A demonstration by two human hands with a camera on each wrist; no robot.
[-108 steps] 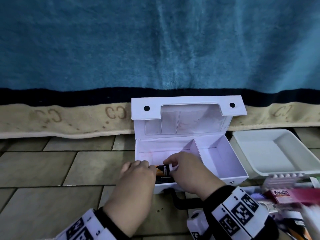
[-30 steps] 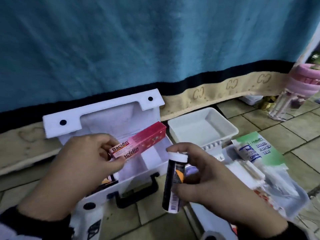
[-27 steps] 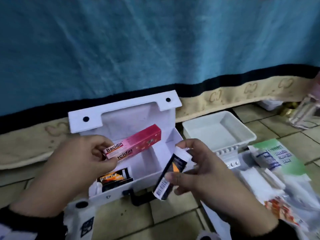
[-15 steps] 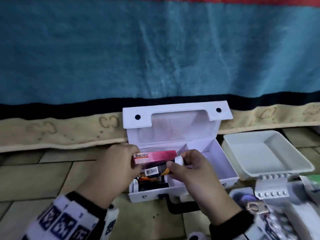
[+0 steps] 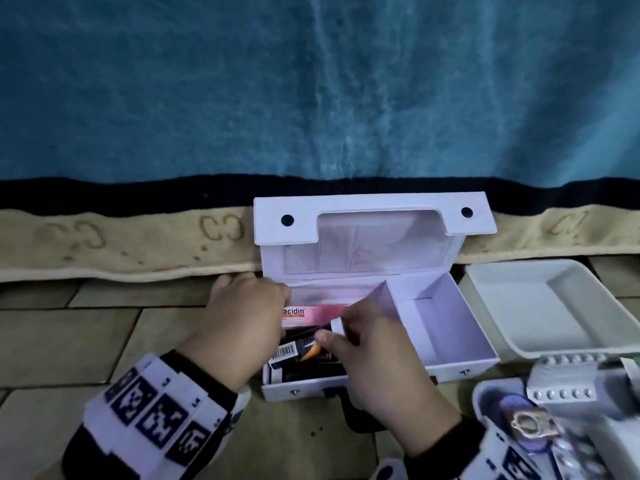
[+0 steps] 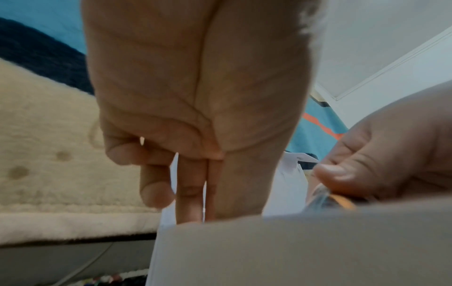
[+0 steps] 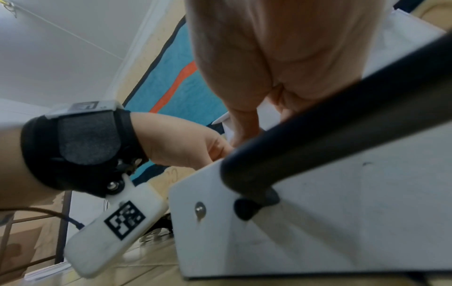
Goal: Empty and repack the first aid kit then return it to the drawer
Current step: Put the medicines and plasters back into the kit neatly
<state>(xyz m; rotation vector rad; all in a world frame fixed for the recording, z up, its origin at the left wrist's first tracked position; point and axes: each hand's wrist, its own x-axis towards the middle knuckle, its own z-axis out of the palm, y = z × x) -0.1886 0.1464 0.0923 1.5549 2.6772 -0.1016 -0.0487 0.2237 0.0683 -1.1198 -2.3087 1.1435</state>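
The white first aid kit [image 5: 446,362] stands open on the tiled floor with its lid [image 5: 374,244] upright. My left hand [image 5: 277,313] holds the left end of the pink Bacidin box [image 5: 311,315], low in the left compartment. My right hand [image 5: 332,332] pinches the white-capped end of a black tube [image 5: 294,351], which lies slanted over dark packets there. The right compartment shows bare white walls. In the left wrist view my left hand's fingers [image 6: 190,193] point down behind the kit's wall [image 6: 293,251]. The right wrist view shows the kit's black handle [image 7: 342,108].
A white plastic tray [image 5: 512,327] sits right of the kit. Blister packs and other supplies [image 5: 561,410] are piled at the lower right. A blue blanket with a beige hem [image 5: 121,244] hangs behind the kit. Brown floor tiles [image 5: 86,334] lie to the left.
Both hands have come down from above the kit into its left compartment. The Bacidin box and the black tube went down with them, and the tube now lies slanted on the packets.
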